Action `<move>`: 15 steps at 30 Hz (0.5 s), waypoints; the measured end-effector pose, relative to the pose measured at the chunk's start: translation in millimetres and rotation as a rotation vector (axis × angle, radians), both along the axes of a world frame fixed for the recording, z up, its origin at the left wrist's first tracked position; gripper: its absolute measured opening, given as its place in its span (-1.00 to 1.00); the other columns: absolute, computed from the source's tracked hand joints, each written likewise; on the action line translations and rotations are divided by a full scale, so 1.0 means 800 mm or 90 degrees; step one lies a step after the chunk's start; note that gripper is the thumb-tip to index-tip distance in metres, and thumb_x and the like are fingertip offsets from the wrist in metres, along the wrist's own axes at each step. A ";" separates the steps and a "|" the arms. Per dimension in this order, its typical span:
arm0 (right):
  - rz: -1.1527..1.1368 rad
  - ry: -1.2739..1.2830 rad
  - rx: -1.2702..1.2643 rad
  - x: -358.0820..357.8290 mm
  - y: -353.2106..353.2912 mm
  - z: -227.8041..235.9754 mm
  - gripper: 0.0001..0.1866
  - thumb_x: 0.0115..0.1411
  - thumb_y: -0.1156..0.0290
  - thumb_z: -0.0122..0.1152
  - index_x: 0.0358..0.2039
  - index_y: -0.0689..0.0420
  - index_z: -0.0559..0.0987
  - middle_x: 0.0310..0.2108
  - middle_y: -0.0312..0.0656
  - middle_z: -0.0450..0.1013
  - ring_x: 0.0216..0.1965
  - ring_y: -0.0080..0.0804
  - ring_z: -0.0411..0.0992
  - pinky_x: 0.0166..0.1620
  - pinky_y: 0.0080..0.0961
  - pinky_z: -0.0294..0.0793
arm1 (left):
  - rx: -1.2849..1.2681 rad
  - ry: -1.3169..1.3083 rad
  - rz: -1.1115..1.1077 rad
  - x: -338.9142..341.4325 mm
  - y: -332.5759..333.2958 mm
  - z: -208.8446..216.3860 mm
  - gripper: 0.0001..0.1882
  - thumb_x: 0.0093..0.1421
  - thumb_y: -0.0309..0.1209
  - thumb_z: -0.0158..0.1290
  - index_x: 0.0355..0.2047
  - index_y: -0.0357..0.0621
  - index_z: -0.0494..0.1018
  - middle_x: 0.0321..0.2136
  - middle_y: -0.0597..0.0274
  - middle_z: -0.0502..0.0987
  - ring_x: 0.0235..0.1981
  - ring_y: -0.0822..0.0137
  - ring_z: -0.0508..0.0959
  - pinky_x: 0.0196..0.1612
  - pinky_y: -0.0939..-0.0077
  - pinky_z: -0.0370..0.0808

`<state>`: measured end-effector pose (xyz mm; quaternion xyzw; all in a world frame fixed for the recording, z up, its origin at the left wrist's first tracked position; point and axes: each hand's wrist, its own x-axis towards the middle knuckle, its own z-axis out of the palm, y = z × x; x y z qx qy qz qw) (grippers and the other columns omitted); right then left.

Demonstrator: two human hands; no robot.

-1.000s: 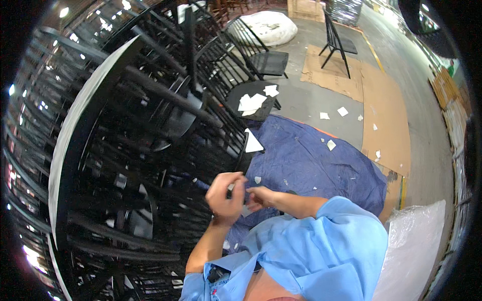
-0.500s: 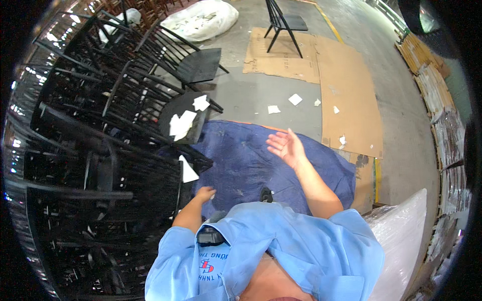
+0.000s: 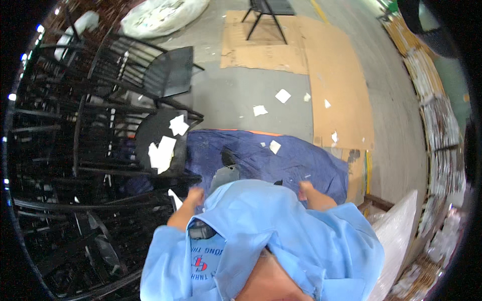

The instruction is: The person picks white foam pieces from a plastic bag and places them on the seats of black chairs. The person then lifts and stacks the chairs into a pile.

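My left hand (image 3: 196, 194) is low beside my body, near the black chairs, with its fingers curled in; what they hold, if anything, is hidden. My right hand (image 3: 305, 190) hangs over the right part of a dark blue sheet (image 3: 321, 163), blurred, so its fingers cannot be made out. White paper pieces (image 3: 162, 154) lie on the seat of the nearest black chair (image 3: 142, 131), left of the sheet. Another white piece (image 3: 174, 199) is close to my left hand. A small white scrap (image 3: 275, 147) lies on the sheet in front of me.
Stacked black chairs (image 3: 55, 205) crowd the left side. Ahead, a black chair (image 3: 271, 7) stands on cardboard (image 3: 341, 95). White scraps (image 3: 283, 96) dot the grey floor, and a full whitish bag (image 3: 160, 17) sits far left. Wrapped bundles (image 3: 444, 125) line the right.
My right hand has drawn back from its open, outstretched position toward my body. A white scrap now shows on the blue sheet. My view has shifted, and my body has moved forward.
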<state>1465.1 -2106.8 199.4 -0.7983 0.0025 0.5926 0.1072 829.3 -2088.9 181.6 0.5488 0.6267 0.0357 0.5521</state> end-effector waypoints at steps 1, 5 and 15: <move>0.024 -0.043 0.004 -0.020 0.001 0.029 -0.80 0.16 0.27 0.05 -0.54 0.08 0.41 -0.69 -0.18 0.18 -0.72 -0.17 0.20 -0.64 0.02 0.23 | -0.051 -0.004 0.132 0.006 0.051 -0.007 -0.68 0.25 -0.18 0.05 -0.52 -0.12 0.54 -0.60 0.13 0.54 -0.62 0.20 0.54 -0.52 0.20 0.47; 0.044 -0.025 0.013 -0.051 0.053 0.052 -0.81 0.20 0.25 0.07 -0.44 0.08 0.46 -0.63 -0.13 0.27 -0.66 -0.15 0.29 -0.59 -0.01 0.31 | 0.163 0.092 0.175 0.034 0.322 0.071 -0.62 0.25 -0.14 0.03 -0.30 -0.25 0.60 -0.46 -0.03 0.61 -0.44 0.13 0.64 -0.27 0.18 0.56; 0.300 0.032 0.059 -0.076 0.510 -0.005 -0.73 0.29 0.18 0.12 -0.19 0.10 0.60 -0.46 -0.02 0.49 -0.52 -0.08 0.50 -0.49 -0.08 0.52 | 0.143 -0.082 0.517 0.066 0.473 0.112 -0.67 0.23 -0.25 0.15 -0.09 -0.18 0.60 -0.30 0.07 0.69 -0.29 0.21 0.68 -0.18 0.30 0.60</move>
